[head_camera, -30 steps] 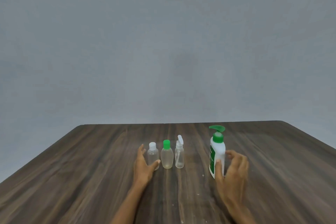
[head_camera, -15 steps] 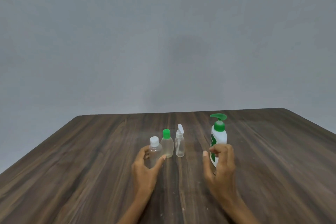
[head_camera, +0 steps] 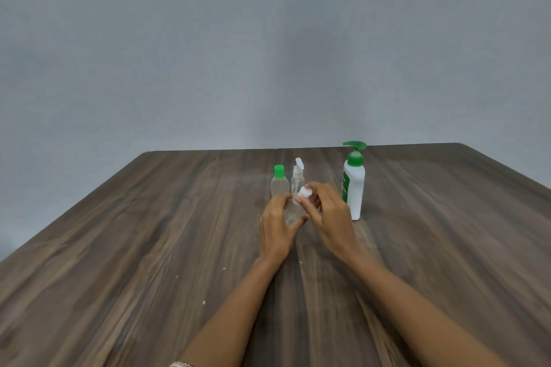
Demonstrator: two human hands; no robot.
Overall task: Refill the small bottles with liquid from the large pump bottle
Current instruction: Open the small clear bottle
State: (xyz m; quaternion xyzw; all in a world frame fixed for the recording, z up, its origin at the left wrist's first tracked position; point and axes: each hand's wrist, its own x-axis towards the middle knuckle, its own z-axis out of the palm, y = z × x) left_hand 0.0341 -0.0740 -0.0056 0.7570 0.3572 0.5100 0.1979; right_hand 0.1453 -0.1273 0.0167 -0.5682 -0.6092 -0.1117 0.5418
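Clear small bottle (head_camera: 291, 211) mostly hidden between both hands, only a strip of its see-through body shows, so liquid level can't be told; whether its base touches the tabletop (head_camera: 149, 232) or is lifted, can't tell. Left hand (head_camera: 278, 226) has its grip wrapped round the bottle body, thumb on the near side. Right hand (head_camera: 328, 214) pinches the white cap (head_camera: 305, 192) at the bottle's top with fingertips; cap edge blurred, can't tell if it is on the threads or already loose. Behind the hands stand the green-capped small bottle (head_camera: 279, 182) and the small spray bottle (head_camera: 298, 177), upright, just beside each other, their lower parts covered by the hands. Large pump bottle (head_camera: 354, 185), white with green pump, stands upright to the right of the hands, near the right hand but apart from it; label on its left side too small to read. Something metallic, a bracelet (head_camera: 180, 364) maybe, cut off at the bottom edge on the left forearm. Versus half a second ago: the white-capped bottle has come out of the row toward the person and toward the middle, left hand went from reaching to holding it, right hand crossed from in front of the pump bottle over to the cap. Other two small bottles and the pump bottle keep their spots. Camera tilted down a bit more, forearms show longer.
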